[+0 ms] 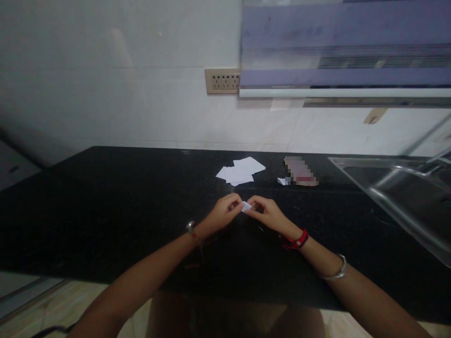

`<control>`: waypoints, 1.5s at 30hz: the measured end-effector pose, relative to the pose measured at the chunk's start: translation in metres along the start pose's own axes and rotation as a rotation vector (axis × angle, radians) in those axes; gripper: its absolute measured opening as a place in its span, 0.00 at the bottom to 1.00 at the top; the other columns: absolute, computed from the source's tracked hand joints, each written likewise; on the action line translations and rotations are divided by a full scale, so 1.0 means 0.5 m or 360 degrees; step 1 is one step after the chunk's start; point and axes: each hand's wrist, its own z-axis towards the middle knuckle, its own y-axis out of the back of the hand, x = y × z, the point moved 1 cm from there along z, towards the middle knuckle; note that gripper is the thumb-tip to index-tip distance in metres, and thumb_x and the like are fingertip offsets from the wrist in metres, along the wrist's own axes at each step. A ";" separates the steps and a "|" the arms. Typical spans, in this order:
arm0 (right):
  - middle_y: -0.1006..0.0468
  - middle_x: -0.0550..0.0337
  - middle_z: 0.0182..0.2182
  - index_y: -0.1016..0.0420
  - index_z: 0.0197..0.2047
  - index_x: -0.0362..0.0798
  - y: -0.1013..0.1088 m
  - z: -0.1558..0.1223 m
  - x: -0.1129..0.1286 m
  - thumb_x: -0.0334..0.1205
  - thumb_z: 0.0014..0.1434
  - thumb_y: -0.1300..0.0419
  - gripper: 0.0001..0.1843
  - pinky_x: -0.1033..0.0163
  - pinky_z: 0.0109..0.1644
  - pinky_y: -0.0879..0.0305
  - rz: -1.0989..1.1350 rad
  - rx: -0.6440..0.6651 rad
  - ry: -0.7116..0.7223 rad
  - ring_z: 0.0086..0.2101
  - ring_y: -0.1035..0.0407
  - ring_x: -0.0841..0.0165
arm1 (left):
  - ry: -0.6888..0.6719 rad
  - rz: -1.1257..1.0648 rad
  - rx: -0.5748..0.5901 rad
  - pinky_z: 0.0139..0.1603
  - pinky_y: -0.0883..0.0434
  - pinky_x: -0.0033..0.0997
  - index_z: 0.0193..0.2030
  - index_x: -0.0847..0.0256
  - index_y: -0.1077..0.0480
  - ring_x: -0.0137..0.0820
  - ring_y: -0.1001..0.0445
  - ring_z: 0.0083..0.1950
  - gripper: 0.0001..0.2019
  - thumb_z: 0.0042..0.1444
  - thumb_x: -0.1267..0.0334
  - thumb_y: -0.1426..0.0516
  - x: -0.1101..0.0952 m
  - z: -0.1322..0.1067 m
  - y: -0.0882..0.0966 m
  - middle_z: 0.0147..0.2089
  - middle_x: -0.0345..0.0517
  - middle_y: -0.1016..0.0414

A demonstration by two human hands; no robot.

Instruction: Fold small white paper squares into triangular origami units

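Thumb and fingers of the left hand (225,209) are pinched together on one end of a small folded piece of white paper (246,206), and the right hand (269,214) nips its other end the same way, so the piece sits between the two sets of fingertips, near the middle of the black counter (116,202). A bracelet with a silvery piece (190,227) circles the left wrist; the right wears a red band (299,241) and, farther up the forearm, a silver bangle (341,269). Just beyond the hands lies a loose, overlapping pile of white paper sheets (243,172). To the right of the pile, a small white scrap (281,181) lies right beside a flat object (302,171) blurred by pixelation. Farther right, a metal sink (375,190) is set into the counter. Behind, a socket panel (222,81) is mounted on the pale wall (123,94), next to a purple-and-white blind (299,26).
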 end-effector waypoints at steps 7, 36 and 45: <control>0.28 0.61 0.26 0.31 0.31 0.45 0.000 0.002 -0.005 0.41 0.53 0.46 0.08 0.68 0.31 0.40 -0.0109 -0.0027 0.0042 0.27 0.35 0.72 | -0.0031 0.0091 0.0091 0.28 0.41 0.23 0.26 0.63 0.37 0.24 0.39 0.28 0.09 0.54 0.62 0.52 0.003 0.000 0.004 0.26 0.38 0.38; 0.32 0.62 0.23 0.32 0.29 0.45 0.000 -0.002 0.010 0.38 0.54 0.49 0.08 0.68 0.29 0.43 -0.0169 -0.0152 0.0036 0.25 0.38 0.72 | 0.0086 -0.0169 0.0165 0.30 0.39 0.23 0.31 0.63 0.35 0.25 0.36 0.29 0.10 0.54 0.59 0.52 0.005 -0.002 0.005 0.27 0.38 0.35; 0.29 0.62 0.24 0.33 0.34 0.46 -0.005 0.000 -0.006 0.40 0.51 0.45 0.08 0.68 0.29 0.41 0.0055 -0.0200 -0.0092 0.25 0.36 0.73 | 0.0220 -0.0148 0.0121 0.28 0.39 0.22 0.30 0.65 0.35 0.24 0.37 0.27 0.08 0.50 0.62 0.48 0.009 0.000 0.008 0.26 0.39 0.34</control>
